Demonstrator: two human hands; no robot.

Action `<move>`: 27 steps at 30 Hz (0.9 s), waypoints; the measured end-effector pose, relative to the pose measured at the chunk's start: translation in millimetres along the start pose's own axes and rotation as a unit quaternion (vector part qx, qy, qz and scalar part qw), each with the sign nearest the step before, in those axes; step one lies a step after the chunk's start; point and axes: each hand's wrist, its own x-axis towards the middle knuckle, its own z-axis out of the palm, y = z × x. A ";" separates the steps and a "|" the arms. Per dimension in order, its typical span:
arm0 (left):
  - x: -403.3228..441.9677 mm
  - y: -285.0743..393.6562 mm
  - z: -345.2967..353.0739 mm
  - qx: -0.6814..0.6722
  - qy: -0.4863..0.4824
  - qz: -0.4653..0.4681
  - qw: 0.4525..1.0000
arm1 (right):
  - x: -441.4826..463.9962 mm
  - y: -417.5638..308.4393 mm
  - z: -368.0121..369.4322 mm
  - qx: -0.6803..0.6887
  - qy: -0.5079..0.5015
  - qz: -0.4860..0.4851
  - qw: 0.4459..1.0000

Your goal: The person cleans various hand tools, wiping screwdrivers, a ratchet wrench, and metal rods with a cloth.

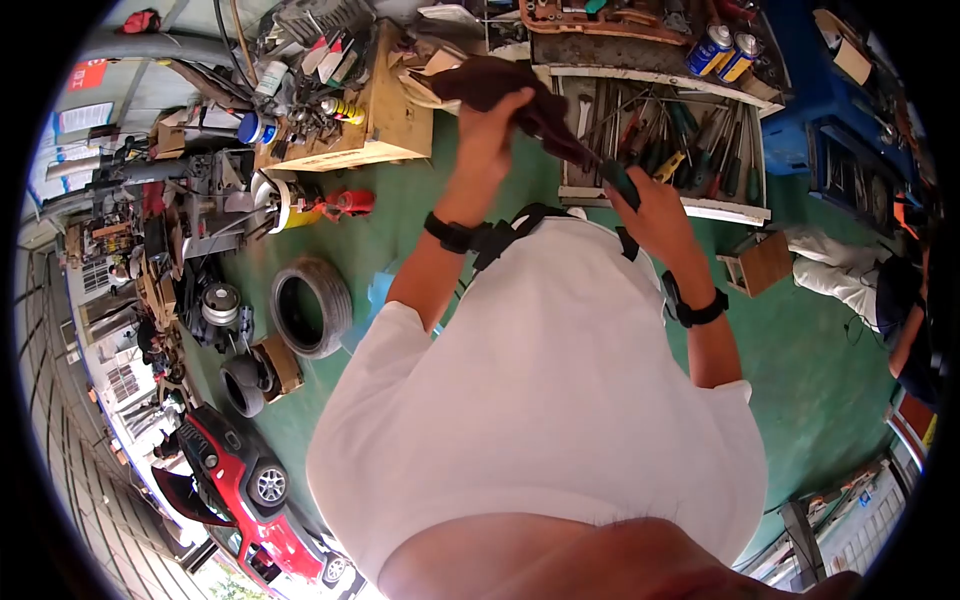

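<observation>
A dark maroon cloth [492, 84] is gripped in my left hand [487, 135], and part of it hangs to the right. My right hand [652, 215] is closed round the dark green handle [622, 184] of a tool. The tool's thin shaft runs up and left into the cloth, which hides its tip. Just beyond my right hand, an open drawer [740, 212] holds several screwdrivers and other hand tools.
Above the drawer is a tray with two spray cans [710, 50]. A wooden bench [400, 140] stands at the left, a tire [311, 308] below it. A small wooden stool [758, 265] and a person [850, 275] are at the right. A red car [240, 480] is lower left.
</observation>
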 end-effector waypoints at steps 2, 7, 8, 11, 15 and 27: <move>11.3 5.8 -18.8 -0.033 -0.001 0.034 0.999 | -7.8 5.4 -2.6 -0.008 -0.020 0.016 1.000; 17.0 24.1 -40.3 -0.019 0.030 0.090 0.995 | -26.7 10.5 -6.6 0.022 -0.038 0.059 0.997; 17.5 29.2 -43.4 -0.021 0.040 0.104 0.994 | -29.7 13.5 -8.1 0.028 -0.043 0.062 0.997; 29.5 41.3 -63.2 -0.017 0.076 0.116 0.990 | -35.4 17.9 -15.5 0.029 -0.049 0.062 0.996; 41.0 50.0 -84.4 -0.008 0.120 0.143 0.982 | -34.3 21.1 -23.1 0.003 -0.070 0.079 0.994; 7.8 76.9 -109.2 0.215 0.125 0.398 0.883 | -47.2 77.9 -25.9 -0.130 0.044 0.132 0.982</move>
